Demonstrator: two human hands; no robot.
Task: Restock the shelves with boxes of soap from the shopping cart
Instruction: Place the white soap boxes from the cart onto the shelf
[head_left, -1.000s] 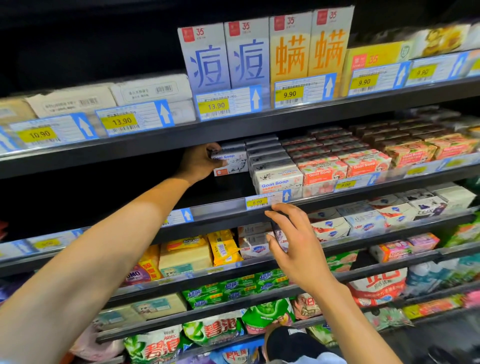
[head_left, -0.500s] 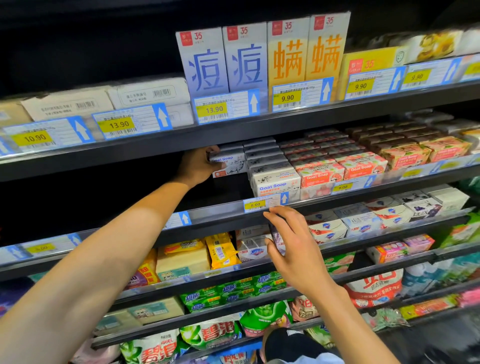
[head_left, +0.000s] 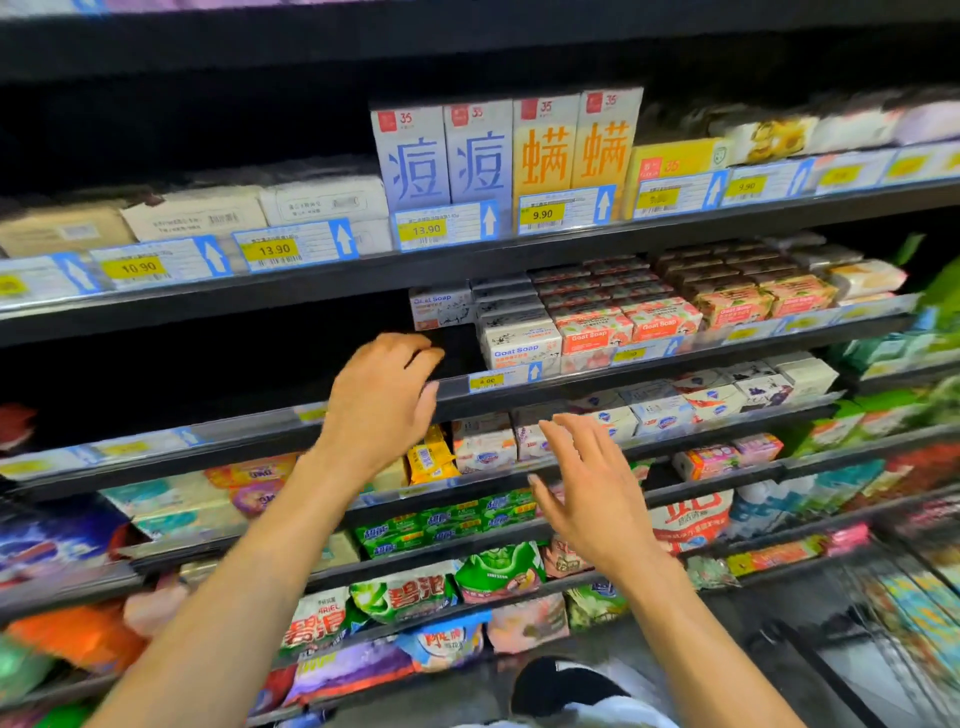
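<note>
Head view: the left hand (head_left: 383, 400) was held loosely curled and empty at the front edge of the shelf (head_left: 524, 396); the right hand (head_left: 589, 486) was spread and empty. The Goat Soap box (head_left: 441, 310) was seated toward the shelf rear, left of the box row (head_left: 521, 344).

My left hand (head_left: 382, 402) hovers before the shelf (head_left: 597, 383), fingers loosely curled, just below a Goat Soap box (head_left: 441, 310). My right hand (head_left: 589, 491) is lower, fingers spread, touching nothing.
</note>
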